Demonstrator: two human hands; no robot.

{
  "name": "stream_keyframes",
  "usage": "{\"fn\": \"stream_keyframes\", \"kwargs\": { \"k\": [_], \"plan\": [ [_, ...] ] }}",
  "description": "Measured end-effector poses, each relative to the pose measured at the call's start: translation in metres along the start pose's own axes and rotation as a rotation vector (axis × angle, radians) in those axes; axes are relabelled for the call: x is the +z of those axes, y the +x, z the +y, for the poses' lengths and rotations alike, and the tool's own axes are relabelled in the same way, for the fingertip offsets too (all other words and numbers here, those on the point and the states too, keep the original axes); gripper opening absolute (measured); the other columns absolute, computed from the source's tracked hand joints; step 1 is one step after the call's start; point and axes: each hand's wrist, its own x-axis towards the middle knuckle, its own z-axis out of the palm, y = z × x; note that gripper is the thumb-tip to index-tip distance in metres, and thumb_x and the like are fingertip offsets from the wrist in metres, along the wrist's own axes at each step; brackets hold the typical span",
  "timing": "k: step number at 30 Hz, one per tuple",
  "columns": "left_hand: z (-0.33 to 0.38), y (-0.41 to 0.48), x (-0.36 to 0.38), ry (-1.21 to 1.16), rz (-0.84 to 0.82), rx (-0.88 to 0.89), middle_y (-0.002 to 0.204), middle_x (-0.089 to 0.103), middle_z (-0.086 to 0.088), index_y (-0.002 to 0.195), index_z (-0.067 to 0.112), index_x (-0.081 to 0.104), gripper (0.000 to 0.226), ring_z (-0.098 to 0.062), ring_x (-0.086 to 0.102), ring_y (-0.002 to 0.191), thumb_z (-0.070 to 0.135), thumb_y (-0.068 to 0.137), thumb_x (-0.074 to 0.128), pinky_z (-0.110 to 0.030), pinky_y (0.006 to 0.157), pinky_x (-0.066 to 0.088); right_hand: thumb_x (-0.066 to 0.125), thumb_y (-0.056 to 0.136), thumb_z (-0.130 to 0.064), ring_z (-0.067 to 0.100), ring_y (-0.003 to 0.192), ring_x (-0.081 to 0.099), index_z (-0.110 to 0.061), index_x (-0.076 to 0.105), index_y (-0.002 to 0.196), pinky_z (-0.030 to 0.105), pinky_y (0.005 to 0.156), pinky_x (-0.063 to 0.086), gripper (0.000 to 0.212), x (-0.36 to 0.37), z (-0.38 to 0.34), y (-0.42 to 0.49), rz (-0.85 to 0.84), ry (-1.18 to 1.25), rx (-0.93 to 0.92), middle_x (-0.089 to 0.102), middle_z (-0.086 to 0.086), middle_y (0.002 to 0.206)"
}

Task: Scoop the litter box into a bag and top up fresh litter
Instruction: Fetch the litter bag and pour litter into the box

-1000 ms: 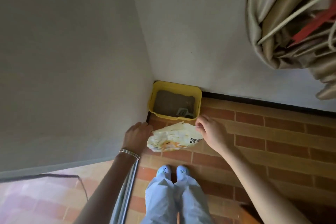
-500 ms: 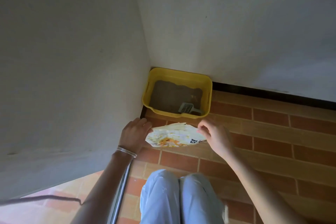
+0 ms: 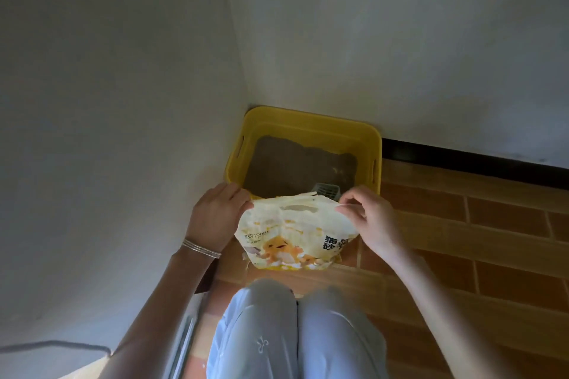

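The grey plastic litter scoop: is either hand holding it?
No: the grey plastic litter scoop lies inside the yellow plastic litter box, while the left hand and right hand hold the cream printed litter bag.

Glossy yellow plastic litter box (image 3: 311,126), grainy brown litter (image 3: 295,166), crinkled plastic bag (image 3: 295,234), matt brick floor (image 3: 462,240)

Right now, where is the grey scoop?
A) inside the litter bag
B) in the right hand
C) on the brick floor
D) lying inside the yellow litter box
D: the scoop lies in the yellow litter box, beyond the litter bag that the left hand and right hand hold.
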Motion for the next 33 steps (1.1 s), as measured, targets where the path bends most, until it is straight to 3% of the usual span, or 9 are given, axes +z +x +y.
{"fn": "stream_keyframes", "kwargs": {
  "k": [2,5,10,16,21,23,27,29,33],
  "plan": [
    [-0.008,0.007,0.008,-0.060,0.021,-0.051,0.067,0.060,-0.009,0.068,0.006,0.065,0.025,-0.027,0.059,0.058,0.022,0.084,0.055,-0.030,0.049,0.050,0.067,0.083,-0.018,0.008,0.074,0.062,-0.015,0.061,0.083,0.029,0.065,0.054,0.007,0.003,0.006,0.012,0.006,0.055,-0.022,0.061,-0.005,0.082],
    [-0.019,0.020,0.023,-0.186,0.043,-0.108,0.071,0.060,-0.008,0.071,0.005,0.066,0.015,-0.028,0.059,0.062,0.017,0.081,0.065,-0.034,0.053,0.050,0.066,0.082,-0.022,0.004,0.078,0.062,-0.015,0.062,0.083,0.016,0.070,0.052,0.008,0.005,0.016,0.027,0.024,0.063,-0.085,0.062,-0.006,0.083],
    [-0.028,0.041,0.048,-0.312,0.158,-0.055,0.078,0.063,-0.008,0.078,0.004,0.069,0.006,-0.029,0.060,0.073,0.008,0.078,0.073,-0.033,0.068,0.048,0.066,0.081,-0.023,0.011,0.087,0.064,-0.012,0.066,0.093,0.026,0.076,0.054,0.016,0.004,0.033,0.039,0.095,-0.039,-0.133,0.064,-0.001,0.092],
    [-0.035,0.020,0.073,-0.518,0.254,-0.239,0.115,0.054,-0.003,0.124,0.012,0.053,0.054,-0.016,0.054,0.101,0.026,0.077,0.074,-0.023,0.084,0.040,0.071,0.078,-0.019,0.011,0.115,0.050,-0.011,0.055,0.125,0.026,0.098,0.040,0.051,0.000,0.038,0.006,0.249,-0.105,-0.067,0.056,0.003,0.125],
    [-0.045,-0.016,0.110,-0.690,0.395,-0.338,0.128,0.045,0.001,0.140,0.013,0.032,0.085,-0.002,0.051,0.106,0.011,0.070,0.079,-0.008,0.087,0.041,0.069,0.075,-0.025,0.014,0.121,0.049,-0.006,0.055,0.125,0.027,0.104,0.038,0.055,0.025,0.053,-0.033,0.388,-0.067,-0.172,0.053,0.004,0.128],
    [-0.037,-0.043,0.127,-0.733,0.390,-0.366,0.128,0.044,0.002,0.141,0.011,0.031,0.086,0.000,0.050,0.106,0.009,0.070,0.079,-0.004,0.088,0.039,0.071,0.074,-0.017,0.017,0.124,0.048,-0.005,0.056,0.124,0.035,0.104,0.040,0.054,0.040,0.062,-0.054,0.473,-0.037,-0.226,0.052,0.007,0.129],
    [-0.008,-0.106,0.169,-0.749,0.210,-0.398,0.128,0.043,0.015,0.139,0.023,0.034,0.081,0.001,0.048,0.112,0.014,0.072,0.078,-0.007,0.089,0.039,0.072,0.074,-0.008,0.027,0.128,0.044,-0.006,0.051,0.129,0.054,0.099,0.042,0.059,0.070,0.086,-0.097,0.618,0.108,-0.209,0.043,0.010,0.139],
    [-0.002,-0.127,0.190,-0.726,0.185,-0.386,0.135,0.040,0.010,0.138,0.022,0.036,0.080,-0.005,0.047,0.119,0.012,0.071,0.079,-0.019,0.096,0.041,0.073,0.073,-0.006,0.030,0.128,0.043,-0.008,0.049,0.131,0.056,0.099,0.040,0.063,0.090,0.099,-0.114,0.610,0.151,-0.183,0.042,0.012,0.141],
    [0.000,-0.155,0.228,-0.617,0.097,-0.351,0.135,0.037,0.003,0.135,0.008,0.044,0.077,-0.028,0.051,0.120,0.006,0.067,0.081,-0.045,0.092,0.049,0.072,0.073,-0.014,0.012,0.127,0.044,-0.009,0.054,0.125,0.026,0.108,0.034,0.055,0.135,0.122,-0.138,0.365,0.118,-0.086,0.050,0.009,0.135]
  ]
}}
